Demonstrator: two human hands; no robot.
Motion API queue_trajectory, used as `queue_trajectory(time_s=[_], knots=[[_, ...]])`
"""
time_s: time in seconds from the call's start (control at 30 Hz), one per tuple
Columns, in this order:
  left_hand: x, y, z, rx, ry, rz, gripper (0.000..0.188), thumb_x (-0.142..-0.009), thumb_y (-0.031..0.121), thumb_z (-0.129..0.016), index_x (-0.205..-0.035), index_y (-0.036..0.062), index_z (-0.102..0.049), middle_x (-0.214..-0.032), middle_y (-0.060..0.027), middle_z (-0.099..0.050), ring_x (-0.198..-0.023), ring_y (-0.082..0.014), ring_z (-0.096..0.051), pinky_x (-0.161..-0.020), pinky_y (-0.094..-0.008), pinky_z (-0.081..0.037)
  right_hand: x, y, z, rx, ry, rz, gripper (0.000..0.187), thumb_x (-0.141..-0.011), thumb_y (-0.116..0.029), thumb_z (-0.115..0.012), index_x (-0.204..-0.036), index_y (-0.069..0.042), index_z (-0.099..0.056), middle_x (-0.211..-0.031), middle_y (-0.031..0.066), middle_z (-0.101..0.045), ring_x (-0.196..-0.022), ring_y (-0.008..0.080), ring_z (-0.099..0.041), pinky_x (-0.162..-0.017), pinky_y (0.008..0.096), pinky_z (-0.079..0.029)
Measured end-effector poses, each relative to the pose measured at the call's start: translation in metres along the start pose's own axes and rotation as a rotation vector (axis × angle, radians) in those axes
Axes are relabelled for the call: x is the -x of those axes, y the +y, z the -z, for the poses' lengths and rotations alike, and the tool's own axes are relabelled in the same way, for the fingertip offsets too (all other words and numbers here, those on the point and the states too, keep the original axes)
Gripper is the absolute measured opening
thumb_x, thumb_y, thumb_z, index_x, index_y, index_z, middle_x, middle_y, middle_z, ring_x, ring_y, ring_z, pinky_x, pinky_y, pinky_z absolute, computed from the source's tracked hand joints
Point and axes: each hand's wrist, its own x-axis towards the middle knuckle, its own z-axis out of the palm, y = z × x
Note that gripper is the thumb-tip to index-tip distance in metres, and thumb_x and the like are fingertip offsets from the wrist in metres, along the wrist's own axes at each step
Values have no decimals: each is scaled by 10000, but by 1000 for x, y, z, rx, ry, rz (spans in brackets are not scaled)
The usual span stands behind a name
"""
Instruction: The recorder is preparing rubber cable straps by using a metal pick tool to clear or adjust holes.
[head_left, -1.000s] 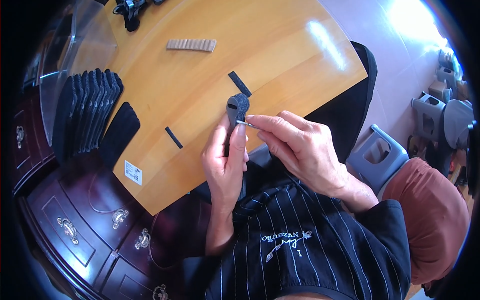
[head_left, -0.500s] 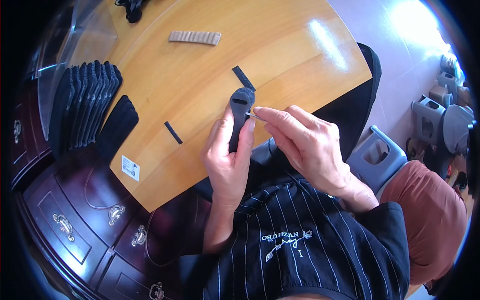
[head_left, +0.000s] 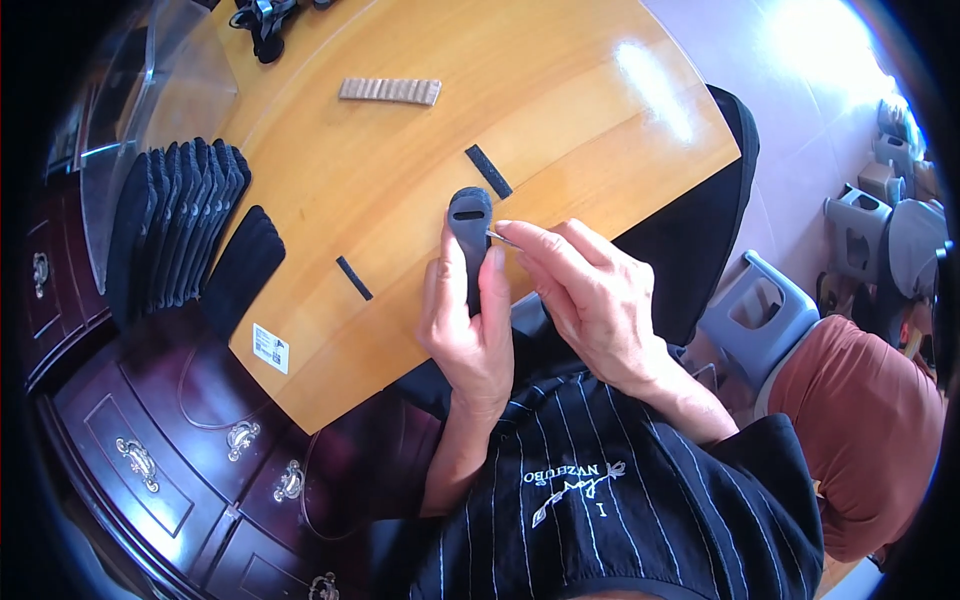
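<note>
Table (head_left: 560,90), printed label (head_left: 270,348), slotted piece (head_left: 470,238)

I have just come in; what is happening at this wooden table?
A person's left hand holds a long dark-grey band with a rounded, slotted end. The right hand pinches a thin, silvery tool, its tip at the band's right edge. Two flat black strips and a ribbed beige strip lie on the glossy yellow-brown table. A row of dark, flat pieces is at the table's left side.
</note>
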Motion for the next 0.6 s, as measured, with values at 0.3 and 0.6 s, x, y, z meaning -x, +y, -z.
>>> queue_trajectory(time_s=[0.3,0.6], knots=[[4,2,-1,96,74,50,419,-917,3,-589,-1325,-37,-507,-881,-85,-598,-770,-169,-592,-641,-286,-475,3,3,-20,-563,-33,-111,308,-939,-39,-549,-1245,-29,-587,-816,98,-611,-742,148,-645,-683,254,-516],[2,4,-2,159,83,49,356,-943,32,-562,-1290,-40,-529,-835,-24,-538,-602,-77,-478,-494,-225,-377,1,0,-32,-467,95,-72,306,-871,-68,-593,-1177,-62,-598,-739,85,-555,-628,218,-615,-538,292,-485]])
